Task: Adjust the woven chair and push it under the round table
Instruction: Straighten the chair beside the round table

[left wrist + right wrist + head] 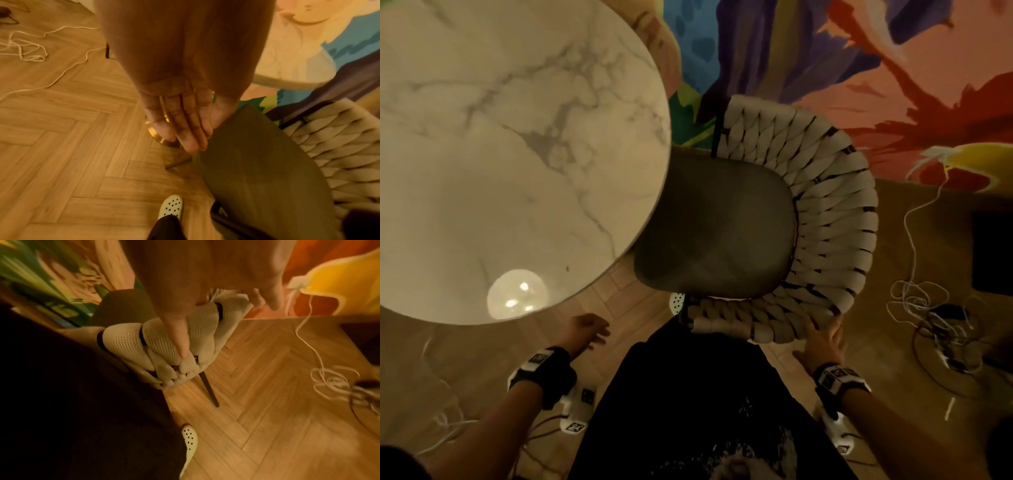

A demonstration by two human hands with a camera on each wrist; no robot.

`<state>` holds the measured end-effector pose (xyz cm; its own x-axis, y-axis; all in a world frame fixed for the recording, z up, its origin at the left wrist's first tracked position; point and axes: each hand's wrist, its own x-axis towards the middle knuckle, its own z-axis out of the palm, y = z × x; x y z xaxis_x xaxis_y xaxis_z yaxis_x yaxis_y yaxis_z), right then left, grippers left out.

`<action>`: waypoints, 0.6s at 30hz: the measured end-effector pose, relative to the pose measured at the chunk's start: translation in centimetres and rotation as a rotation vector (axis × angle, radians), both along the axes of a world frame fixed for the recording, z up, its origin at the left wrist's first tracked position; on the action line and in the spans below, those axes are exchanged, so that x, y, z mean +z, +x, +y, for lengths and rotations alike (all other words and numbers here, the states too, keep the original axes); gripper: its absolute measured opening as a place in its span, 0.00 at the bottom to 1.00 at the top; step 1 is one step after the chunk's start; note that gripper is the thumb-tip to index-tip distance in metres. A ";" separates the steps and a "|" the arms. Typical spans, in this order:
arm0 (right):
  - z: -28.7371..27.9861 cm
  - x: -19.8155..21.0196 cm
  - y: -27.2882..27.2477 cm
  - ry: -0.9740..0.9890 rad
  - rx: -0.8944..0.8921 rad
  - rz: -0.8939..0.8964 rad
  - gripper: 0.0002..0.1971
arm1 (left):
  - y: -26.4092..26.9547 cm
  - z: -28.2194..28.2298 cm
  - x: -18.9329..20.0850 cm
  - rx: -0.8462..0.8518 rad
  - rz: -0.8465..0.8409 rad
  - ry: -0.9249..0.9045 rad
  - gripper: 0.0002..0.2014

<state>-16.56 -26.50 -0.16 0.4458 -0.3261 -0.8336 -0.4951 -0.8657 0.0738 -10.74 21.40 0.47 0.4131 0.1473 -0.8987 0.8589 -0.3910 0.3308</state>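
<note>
The round marble table [500,154] fills the upper left of the head view. To its right stands the woven chair [835,212]. Its dark seat [722,226] has the front edge tucked just under the tabletop rim. My right hand [822,337] lies against the near end of the cream woven backrest. In the right wrist view its thumb [179,337] is stretched along the woven strands [123,340], and the other fingers reach past the rim, blurred. My left hand [585,330] hangs free below the table's edge. Its fingers [185,129] are straight, close by the seat's corner [257,170], holding nothing.
A gold table base [156,134] stands on the herringbone floor beyond the left hand. Tangled white cables [928,308] and a dark box [993,253] lie to the chair's right. A painted wall [893,68] runs behind the chair. My white shoe [171,206] is by the chair's near side.
</note>
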 end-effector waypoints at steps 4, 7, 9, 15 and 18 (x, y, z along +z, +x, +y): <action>0.7 -1.3 1.6 -0.009 -0.090 -0.065 0.47 | 1.5 0.8 -0.4 0.060 0.017 -0.023 0.10; 0.9 -1.1 2.9 -0.015 -0.131 0.005 0.49 | 1.0 1.6 -1.5 0.036 0.082 -0.024 0.10; 0.5 -1.0 3.8 -0.034 -0.098 0.046 0.50 | 0.6 2.0 -2.1 0.002 0.128 -0.030 0.08; 0.5 -0.2 8.8 -0.022 -0.123 -0.016 0.52 | 0.8 2.3 -2.3 -0.086 0.210 0.001 0.08; 0.1 0.0 11.6 0.017 -0.075 -0.031 0.51 | 1.9 1.3 -2.4 -0.142 0.193 0.009 0.08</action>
